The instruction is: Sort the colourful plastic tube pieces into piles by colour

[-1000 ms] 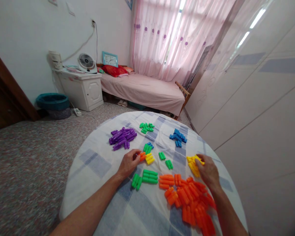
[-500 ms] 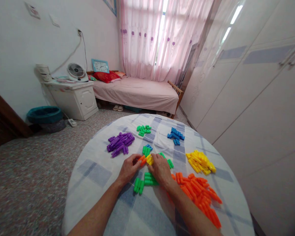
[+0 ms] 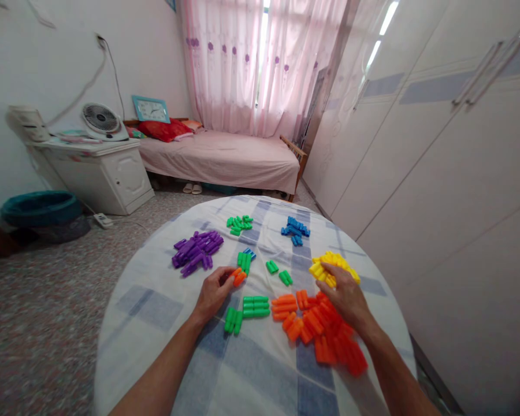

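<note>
My left hand is closed, thumb and fingers pinching orange bullet-shaped plastic building pieces. Just beyond its fingertips are joined green pieces, with a small blue piece behind them. My right hand reaches over the yellow pile, fingers apart and touching its near side. Part of that pile is hidden under the hand. Below my right wrist spreads a heap of orange pieces. Between my hands lie green blocks, another green block and two small green pieces.
A round table with a checked cloth carries everything. Toward its far side are a purple pile, a green pile and a blue pile. Beyond stand a bed, a white cabinet and a wardrobe.
My right hand has moved right, from beside the orange pieces in my left hand to the yellow pile. The yellow piece seen there earlier is gone from that spot. The camera has turned slightly right.
</note>
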Available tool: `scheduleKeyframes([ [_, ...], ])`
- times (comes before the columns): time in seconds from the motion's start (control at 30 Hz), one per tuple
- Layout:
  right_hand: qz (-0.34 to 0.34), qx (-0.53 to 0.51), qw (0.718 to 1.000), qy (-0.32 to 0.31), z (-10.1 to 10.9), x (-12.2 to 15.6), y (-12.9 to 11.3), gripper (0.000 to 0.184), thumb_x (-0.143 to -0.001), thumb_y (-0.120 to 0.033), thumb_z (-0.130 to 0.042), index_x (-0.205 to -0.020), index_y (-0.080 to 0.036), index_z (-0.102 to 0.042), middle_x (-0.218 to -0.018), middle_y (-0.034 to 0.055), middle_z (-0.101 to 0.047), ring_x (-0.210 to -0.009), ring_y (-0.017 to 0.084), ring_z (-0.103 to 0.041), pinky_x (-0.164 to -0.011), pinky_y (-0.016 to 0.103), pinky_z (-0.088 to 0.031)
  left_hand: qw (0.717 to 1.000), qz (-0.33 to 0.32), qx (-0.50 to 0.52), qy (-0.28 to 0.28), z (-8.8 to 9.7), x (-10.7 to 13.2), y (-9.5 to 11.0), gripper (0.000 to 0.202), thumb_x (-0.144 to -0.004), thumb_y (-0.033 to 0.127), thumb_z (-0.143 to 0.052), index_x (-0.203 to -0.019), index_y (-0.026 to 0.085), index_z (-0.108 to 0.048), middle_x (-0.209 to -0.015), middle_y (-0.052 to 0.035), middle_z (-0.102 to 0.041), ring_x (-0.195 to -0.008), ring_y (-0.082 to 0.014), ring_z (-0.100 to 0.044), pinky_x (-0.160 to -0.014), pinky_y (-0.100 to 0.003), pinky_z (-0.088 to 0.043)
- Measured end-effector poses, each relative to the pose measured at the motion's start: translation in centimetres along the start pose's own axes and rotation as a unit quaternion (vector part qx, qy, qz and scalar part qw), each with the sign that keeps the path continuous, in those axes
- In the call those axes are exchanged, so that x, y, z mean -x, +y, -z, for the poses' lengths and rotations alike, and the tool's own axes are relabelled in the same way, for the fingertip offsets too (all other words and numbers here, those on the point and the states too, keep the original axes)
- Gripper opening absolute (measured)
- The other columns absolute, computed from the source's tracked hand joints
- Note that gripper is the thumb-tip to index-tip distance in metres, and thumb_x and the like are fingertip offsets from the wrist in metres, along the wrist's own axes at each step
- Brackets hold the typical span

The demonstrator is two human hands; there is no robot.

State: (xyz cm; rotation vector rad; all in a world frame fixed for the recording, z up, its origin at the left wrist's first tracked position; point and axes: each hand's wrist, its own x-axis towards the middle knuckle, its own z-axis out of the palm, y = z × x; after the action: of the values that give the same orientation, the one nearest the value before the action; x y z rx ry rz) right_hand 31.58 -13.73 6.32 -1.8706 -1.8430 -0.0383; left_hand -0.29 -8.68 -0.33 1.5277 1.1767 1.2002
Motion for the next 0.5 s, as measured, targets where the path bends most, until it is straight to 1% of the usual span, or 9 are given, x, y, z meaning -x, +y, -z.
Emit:
scheduleKeyframes([
  [0.1, -0.053, 0.039, 0.998, 0.015, 1.3, 0.4, 4.4, 0.044, -0.081, -0.037, -0.049, -0.117, -0.012, -0.056, -0.113, 0.0129, -0.061, -0.101, 0.025, -0.056, -0.090, 0.038, -0.043, 1.000, -0.002, -0.021, -0.002, 0.1, -0.1, 0.1, 0.033, -0.080, 0.042, -0.058, -0.098, 0.016, -0.066, -0.095, -0.0055, -0.069, -0.086, -0.0189, -0.064, -0.078, -0.029, -0.049],
  [0.2, -0.078, 0.073, 0.994, 0.023, 1.6, -0.6, 7.3, 0.045, -0.080, -0.039, -0.049, -0.117, -0.013, -0.056, -0.112, 0.0120, -0.062, -0.098, 0.023, -0.058, -0.086, 0.036, -0.045, 1.000, 0.000, -0.023, -0.002, 0.1, -0.1, 0.3, 0.034, -0.079, 0.044, -0.059, -0.097, 0.016, -0.066, -0.095, -0.0054, -0.069, -0.089, -0.0198, -0.063, -0.078, -0.029, -0.049],
  [0.27, -0.093, 0.083, 0.992, 0.029, 1.3, -1.6, 8.4, 0.044, -0.080, -0.038, -0.049, -0.117, -0.014, -0.056, -0.112, 0.0118, -0.063, -0.098, 0.023, -0.058, -0.085, 0.036, -0.045, 1.000, 0.005, -0.015, 0.000, 0.1, 0.0, 0.4, 0.035, -0.078, 0.044, -0.060, -0.097, 0.016, -0.066, -0.095, -0.0054, -0.070, -0.088, -0.0198, -0.063, -0.077, -0.028, -0.049],
  [0.37, -0.114, 0.087, 0.989, 0.037, 0.3, -3.0, 9.2, 0.044, -0.080, -0.036, -0.048, -0.118, -0.014, -0.056, -0.113, 0.0126, -0.062, -0.100, 0.024, -0.057, -0.085, 0.037, -0.043, 1.000, 0.009, -0.010, 0.004, 0.0, 0.1, 0.4, 0.035, -0.078, 0.043, -0.060, -0.098, 0.016, -0.066, -0.093, -0.0054, -0.070, -0.084, -0.0189, -0.064, -0.075, -0.028, -0.049],
  [0.5, -0.131, 0.085, 0.987, 0.033, -1.3, -3.7, 9.8, 0.043, -0.080, -0.037, -0.048, -0.115, -0.016, -0.058, -0.113, 0.0116, -0.063, -0.098, 0.025, -0.057, -0.084, 0.038, -0.042, 1.000, 0.006, -0.020, 0.005, 0.0, 0.1, 0.5, 0.034, -0.079, 0.042, -0.059, -0.099, 0.015, -0.066, -0.093, -0.0060, -0.070, -0.084, -0.0188, -0.064, -0.076, -0.029, -0.049],
])
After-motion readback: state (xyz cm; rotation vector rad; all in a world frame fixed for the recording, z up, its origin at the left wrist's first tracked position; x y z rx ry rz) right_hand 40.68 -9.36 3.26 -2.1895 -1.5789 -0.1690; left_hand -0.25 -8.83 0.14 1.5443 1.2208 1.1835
